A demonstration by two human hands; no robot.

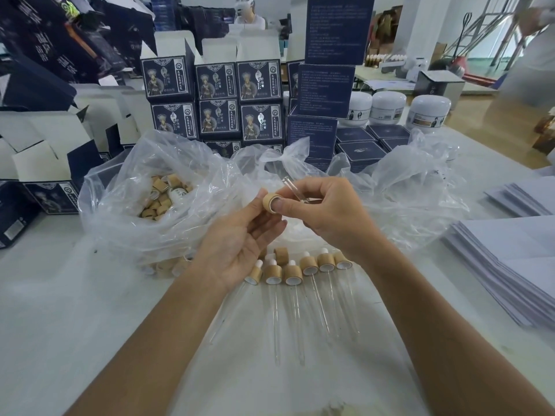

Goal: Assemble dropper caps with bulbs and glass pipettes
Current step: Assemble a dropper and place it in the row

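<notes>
Head view: left hand pinches tan wooden dropper cap; right hand grips clear glass pipette. Next, I judge: seat pipette in cap (finished droppers lie mid-desk).

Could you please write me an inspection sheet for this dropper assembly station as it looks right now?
Surface: white table, bare in front.
Job's things: bamboo cap held by both hands; glass pipette in right hand; finished droppers lying in a row, pipettes pointing toward the person; loose caps in clear plastic bag.
Clutter: navy product boxes stacked behind; white jars; paper stacks at right.
Grippers: left hand pinches the cap; right hand grips the pipette, thumb on the cap.
Cables: nothing seen.
Surroundings: another person's blurred arm at far right; wooden floor.
</notes>
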